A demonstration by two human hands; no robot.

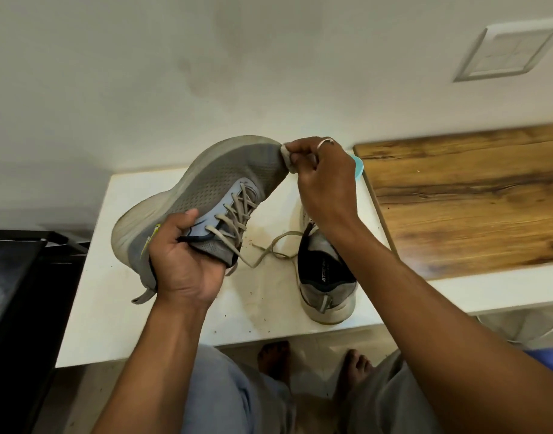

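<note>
Held tilted above the white table [112, 308] by the left hand [187, 264], whose fingers curl round its collar, the grey mesh sneaker [219, 177] is probably light, with a soft perforated upper and a stiffer, smooth foam sole, while the right hand [325, 177] pinches a small pale cloth [286, 158] against the toe.

Shoes: two, held shoe [203, 189] and standing shoe [327, 280]
Hands: two, left hand [187, 258] and right hand [323, 177]
Cloth [286, 158]: one
Wooden board [472, 195]: one
Switch plate [507, 54]: one
</note>
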